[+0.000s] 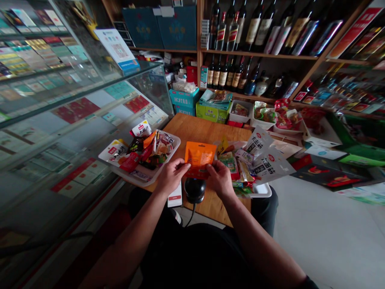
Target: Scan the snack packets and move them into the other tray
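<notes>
An orange snack packet [199,157] is held up between my two hands over the wooden table. My left hand [172,173] pinches its lower left side, thumb in front. At its lower right side, my right hand [221,176] grips it the same way. Just below the packet stands a black round device [195,190] with a cable, its upper part partly covered. Beside it a phone [175,197] with a lit screen lies under my left hand. A white tray [171,158] of mixed snack packets is on the left; another white tray [264,190] heaped with packets is on the right.
The wooden table [183,122] sits between a glass display counter [144,68] on the left and open boxes of snacks [212,112] behind. Shelves of bottles [254,30] rise at the back. Large grey packets [272,164] stick out past the right tray.
</notes>
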